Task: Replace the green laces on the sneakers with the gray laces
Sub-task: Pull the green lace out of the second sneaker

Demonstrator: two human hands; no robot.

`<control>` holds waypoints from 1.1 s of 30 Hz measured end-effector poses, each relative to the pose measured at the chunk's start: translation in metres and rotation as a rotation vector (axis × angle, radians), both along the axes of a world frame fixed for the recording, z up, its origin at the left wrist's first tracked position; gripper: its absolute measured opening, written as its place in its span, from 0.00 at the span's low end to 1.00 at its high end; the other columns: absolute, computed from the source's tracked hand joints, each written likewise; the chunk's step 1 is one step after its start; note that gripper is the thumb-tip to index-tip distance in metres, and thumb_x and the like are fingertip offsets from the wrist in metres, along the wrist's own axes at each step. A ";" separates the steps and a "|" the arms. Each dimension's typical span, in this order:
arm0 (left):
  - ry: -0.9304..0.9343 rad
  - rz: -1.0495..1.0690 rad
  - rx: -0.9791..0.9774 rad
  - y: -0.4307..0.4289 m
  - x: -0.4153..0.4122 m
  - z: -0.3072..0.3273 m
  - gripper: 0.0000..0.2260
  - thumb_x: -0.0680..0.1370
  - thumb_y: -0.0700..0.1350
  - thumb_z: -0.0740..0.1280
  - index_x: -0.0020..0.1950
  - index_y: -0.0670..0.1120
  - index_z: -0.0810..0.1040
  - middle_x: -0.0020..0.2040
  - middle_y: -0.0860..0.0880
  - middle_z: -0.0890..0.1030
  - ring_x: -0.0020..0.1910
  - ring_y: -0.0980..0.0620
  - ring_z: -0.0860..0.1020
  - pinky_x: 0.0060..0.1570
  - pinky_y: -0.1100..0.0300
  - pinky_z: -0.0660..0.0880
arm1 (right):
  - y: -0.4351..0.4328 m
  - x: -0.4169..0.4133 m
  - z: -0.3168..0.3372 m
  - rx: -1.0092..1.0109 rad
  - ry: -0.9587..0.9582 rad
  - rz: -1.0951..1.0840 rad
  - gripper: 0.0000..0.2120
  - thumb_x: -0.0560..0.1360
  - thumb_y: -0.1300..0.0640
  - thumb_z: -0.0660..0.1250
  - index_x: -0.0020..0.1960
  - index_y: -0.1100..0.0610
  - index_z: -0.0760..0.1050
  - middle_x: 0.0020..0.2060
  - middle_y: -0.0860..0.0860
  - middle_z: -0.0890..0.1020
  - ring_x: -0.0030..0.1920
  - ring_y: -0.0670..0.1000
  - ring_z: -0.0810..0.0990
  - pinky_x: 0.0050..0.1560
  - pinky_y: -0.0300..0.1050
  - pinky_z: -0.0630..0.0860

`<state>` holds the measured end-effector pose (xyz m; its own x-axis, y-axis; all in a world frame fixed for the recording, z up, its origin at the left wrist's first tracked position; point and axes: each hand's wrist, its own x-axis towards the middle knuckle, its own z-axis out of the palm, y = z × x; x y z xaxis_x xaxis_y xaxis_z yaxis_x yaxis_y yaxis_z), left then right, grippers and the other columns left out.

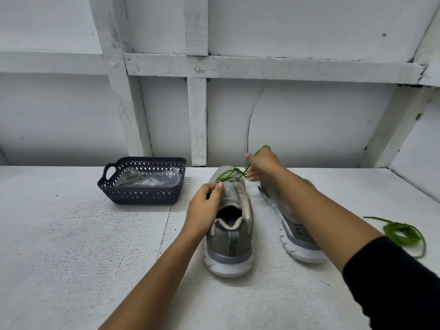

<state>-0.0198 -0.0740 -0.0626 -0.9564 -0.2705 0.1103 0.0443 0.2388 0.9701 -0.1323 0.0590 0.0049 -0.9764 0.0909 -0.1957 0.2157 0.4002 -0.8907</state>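
**Green lace partly drawn from upright sneaker; second lace lying loose**

Nearest, a black sleeve (392, 282) covers the right arm above the forearm. On the white textured tabletop (71, 234) an upright gray mesh sneaker with a white sole (229, 244) stands heel near, toe far. Just to its right a second gray sneaker (300, 246) lies tilted on its side with its sole facing left, partly hidden by the right forearm. Further right, well apart from both shoes, a loose coiled green lace (402, 234) lies on the tabletop.

The left hand (207, 206) grips the upright sneaker at the left of its tongue, fingers curled and thumb on top. The right hand (262, 166) is raised beyond the toe and pinches a threaded green lace (228, 173). This lace runs from the far eyelets up through the fingers, with a loop showing above the hand. The two hands are apart.

At far left, a dark perforated plastic basket with a handle (142, 194) sits near the wall and holds a clear plastic packet (145, 178). Whether the packet contains the gray laces cannot be told.

Behind everything stands a white painted board wall (197, 115) with battens.
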 end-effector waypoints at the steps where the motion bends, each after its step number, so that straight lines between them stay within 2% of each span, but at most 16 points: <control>1: 0.000 -0.001 -0.001 0.000 0.000 -0.001 0.12 0.79 0.54 0.62 0.54 0.49 0.78 0.51 0.52 0.81 0.53 0.55 0.77 0.52 0.60 0.70 | -0.004 0.003 -0.011 0.068 -0.029 0.055 0.11 0.79 0.60 0.62 0.40 0.65 0.71 0.29 0.58 0.75 0.26 0.54 0.75 0.25 0.44 0.75; 3: 0.003 -0.004 0.001 0.000 -0.001 -0.001 0.12 0.79 0.54 0.62 0.55 0.49 0.78 0.52 0.52 0.81 0.54 0.54 0.77 0.55 0.59 0.72 | -0.012 0.004 -0.027 0.281 0.019 0.136 0.09 0.76 0.63 0.64 0.37 0.63 0.72 0.29 0.57 0.75 0.28 0.54 0.76 0.25 0.40 0.72; 5: 0.005 0.000 0.006 0.000 -0.001 0.000 0.12 0.79 0.54 0.62 0.55 0.49 0.78 0.52 0.52 0.81 0.54 0.54 0.77 0.55 0.58 0.72 | -0.015 0.003 -0.031 0.510 0.156 0.167 0.07 0.74 0.64 0.64 0.37 0.62 0.73 0.34 0.59 0.78 0.37 0.57 0.81 0.28 0.40 0.71; 7: 0.006 0.006 0.005 -0.001 -0.001 0.000 0.12 0.79 0.54 0.62 0.55 0.49 0.78 0.52 0.52 0.81 0.53 0.55 0.77 0.54 0.60 0.71 | -0.016 -0.001 -0.032 0.615 0.231 0.177 0.11 0.74 0.66 0.63 0.32 0.62 0.72 0.34 0.60 0.79 0.35 0.57 0.81 0.27 0.37 0.72; 9: 0.004 0.007 -0.004 -0.001 -0.001 0.000 0.12 0.79 0.54 0.62 0.55 0.48 0.78 0.51 0.53 0.81 0.53 0.55 0.77 0.52 0.61 0.69 | -0.012 -0.007 -0.032 0.552 0.267 0.134 0.10 0.75 0.68 0.61 0.34 0.64 0.72 0.35 0.61 0.80 0.31 0.56 0.81 0.30 0.36 0.77; 11: 0.000 0.006 -0.010 -0.001 0.000 0.001 0.12 0.79 0.54 0.62 0.55 0.48 0.78 0.51 0.53 0.80 0.53 0.55 0.76 0.50 0.62 0.68 | -0.007 -0.012 -0.028 0.374 0.343 -0.011 0.06 0.75 0.68 0.57 0.43 0.67 0.72 0.41 0.64 0.80 0.39 0.61 0.82 0.38 0.52 0.82; 12: -0.001 0.006 -0.012 -0.001 0.000 0.001 0.12 0.79 0.54 0.62 0.55 0.49 0.78 0.51 0.53 0.80 0.53 0.55 0.76 0.51 0.62 0.69 | -0.004 -0.010 -0.022 0.279 0.346 -0.069 0.07 0.76 0.67 0.57 0.44 0.67 0.72 0.41 0.64 0.80 0.38 0.62 0.82 0.36 0.55 0.82; 15: -0.015 -0.006 -0.038 -0.002 -0.001 0.000 0.12 0.79 0.56 0.61 0.54 0.50 0.78 0.52 0.52 0.80 0.53 0.54 0.77 0.51 0.60 0.70 | 0.001 0.009 -0.007 0.124 0.205 -0.044 0.13 0.80 0.61 0.57 0.37 0.63 0.69 0.33 0.62 0.78 0.27 0.58 0.79 0.24 0.43 0.77; 18: -0.040 -0.023 -0.097 -0.004 -0.002 0.006 0.16 0.79 0.58 0.58 0.52 0.49 0.78 0.51 0.52 0.80 0.52 0.53 0.76 0.51 0.58 0.70 | -0.001 0.040 -0.003 0.369 0.098 0.151 0.17 0.81 0.57 0.54 0.40 0.66 0.72 0.38 0.66 0.81 0.35 0.61 0.83 0.36 0.47 0.79; 20: -0.060 -0.031 -0.129 -0.006 -0.004 0.016 0.19 0.80 0.58 0.56 0.53 0.45 0.79 0.50 0.50 0.80 0.52 0.52 0.76 0.52 0.57 0.69 | -0.001 0.062 -0.008 0.507 0.172 0.186 0.19 0.81 0.56 0.53 0.45 0.69 0.75 0.44 0.67 0.81 0.46 0.62 0.82 0.46 0.48 0.76; 22: -0.097 -0.038 -0.187 -0.011 -0.013 0.026 0.19 0.81 0.55 0.56 0.54 0.42 0.79 0.50 0.47 0.79 0.52 0.49 0.76 0.53 0.56 0.71 | 0.001 0.088 -0.012 0.465 0.242 0.195 0.23 0.82 0.51 0.50 0.48 0.66 0.77 0.47 0.65 0.80 0.54 0.62 0.78 0.50 0.48 0.71; 25: -0.174 -0.065 -0.398 -0.018 -0.037 0.037 0.15 0.80 0.46 0.59 0.47 0.37 0.80 0.46 0.40 0.80 0.47 0.42 0.78 0.47 0.54 0.74 | 0.000 0.117 -0.020 0.237 0.292 0.204 0.21 0.81 0.44 0.53 0.36 0.53 0.73 0.35 0.51 0.77 0.47 0.56 0.75 0.41 0.44 0.66; 27: -0.230 -0.105 -0.563 -0.018 -0.052 0.043 0.11 0.77 0.41 0.61 0.39 0.38 0.79 0.37 0.40 0.77 0.39 0.42 0.75 0.38 0.57 0.71 | -0.003 0.122 -0.029 0.139 0.326 0.179 0.14 0.80 0.46 0.58 0.48 0.53 0.78 0.44 0.52 0.81 0.51 0.54 0.76 0.44 0.41 0.67; 29: -0.276 -0.142 -0.714 -0.016 -0.063 0.046 0.10 0.75 0.39 0.63 0.42 0.35 0.81 0.38 0.38 0.79 0.36 0.45 0.73 0.38 0.57 0.72 | -0.004 0.124 -0.035 0.137 0.337 0.148 0.16 0.80 0.50 0.59 0.62 0.57 0.75 0.56 0.56 0.80 0.59 0.54 0.75 0.50 0.40 0.66; 31: -0.267 -0.149 -0.758 -0.015 -0.070 0.047 0.09 0.75 0.38 0.64 0.47 0.34 0.82 0.45 0.37 0.82 0.37 0.45 0.75 0.41 0.56 0.76 | -0.003 0.123 -0.039 0.131 0.354 0.132 0.16 0.80 0.52 0.58 0.63 0.58 0.75 0.57 0.56 0.80 0.57 0.54 0.75 0.46 0.38 0.64; 33: -0.240 -0.136 -0.758 -0.015 -0.071 0.048 0.08 0.74 0.37 0.65 0.47 0.35 0.82 0.46 0.37 0.82 0.38 0.45 0.76 0.41 0.56 0.76 | -0.003 0.122 -0.040 0.150 0.360 0.138 0.13 0.80 0.52 0.57 0.56 0.58 0.77 0.50 0.56 0.80 0.48 0.53 0.74 0.40 0.39 0.61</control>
